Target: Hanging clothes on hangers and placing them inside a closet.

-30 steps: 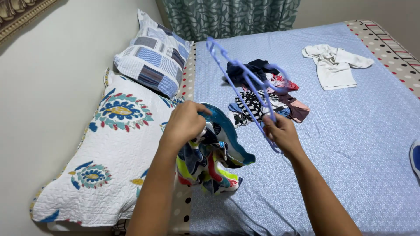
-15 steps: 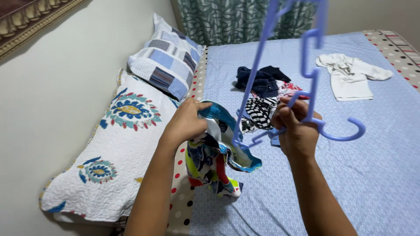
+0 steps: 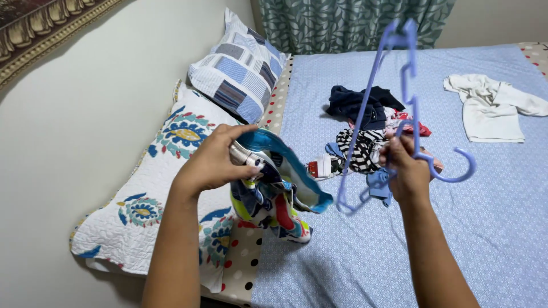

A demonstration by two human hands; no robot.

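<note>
Since a second ago I've swung the purple plastic hangers (image 3: 399, 85) up off the bed (image 3: 502, 228): they lay low across the clothes pile then, and now they stand nearly upright in the air, their long frames rising toward the curtain (image 3: 354, 23) at the bed's far edge. My right hand (image 3: 406, 168) is closed tight around them near the necks, and one hook curls out to the right of my fist, above the blue sheet. How many hangers are in the bunch I cannot tell exactly; at least two.

My left hand (image 3: 214, 162) is clenched on the colourful garment (image 3: 274, 197), a bunched piece with a teal band, navy, yellow and red patches. It hangs from my grip over the bed's left edge, just above the spotted border strip (image 3: 242, 268), and its teal band reaches almost to the lower end of the hangers. The garment has stayed in that hand throughout, only lifted a little higher.

Behind the hangers, in the middle of the bed, lies the clothes pile (image 3: 365, 131): a dark navy piece on top, a black-and-white striped one below it, bits of red and pink at the right. A white shirt (image 3: 491, 108) lies spread out well apart, toward the far right corner.

Along the left edge, against the wall, a quilted white pillow (image 3: 165, 188) with blue floral medallions lies under my left forearm, and a blue patchwork pillow (image 3: 240, 65) leans beyond it near the far left corner.
</note>
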